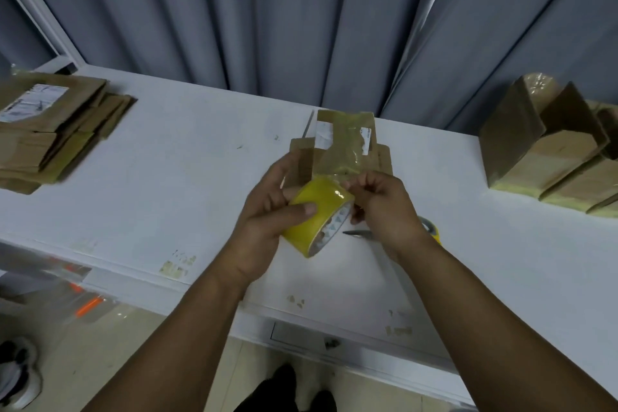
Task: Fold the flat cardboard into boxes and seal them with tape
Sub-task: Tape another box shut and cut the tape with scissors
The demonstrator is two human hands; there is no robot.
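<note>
Head view, looking down over the desk: both hands meet mid-frame on the tape roll (pixel 317 214), yellow, w/ a white printed core showing at its lower-right end. Left hand (pixel 267 211) grips it from the left, thumb laid across the yellow band, fingers wrapped round the far side. Right hand (pixel 384 207) comes in from the right w/ fingers curled, fingertips pinching at the roll's upper-right edge (whether a loose tape end sits between them is too small to tell). Roll is held up off the table (pixel 167 177), tilted, core facing down and to the right.

Just behind the hands, on the white table, sits the cardboard piece (pixel 347 144), partly folded, flaps sticking up, w/ glossy clear tape and a white label on it. Can't tell if the left fingers touch it.

Scissors (pixel 357 233) lie on the table under the right wrist, blade tips pointing left, a bit of yellow handle peeking out past the forearm.

Far left: flat cardboard stack (pixel 50 130), messy, top sheet w/ a white label. Far right: finished boxes (pixel 551 157), several, leaning on each other, yellowish tape along the lower edges. Grey curtain (pixel 267 10) hangs behind the table. Bottom-left corner, on the floor: a white-and-black shoe (pixel 16 375).
</note>
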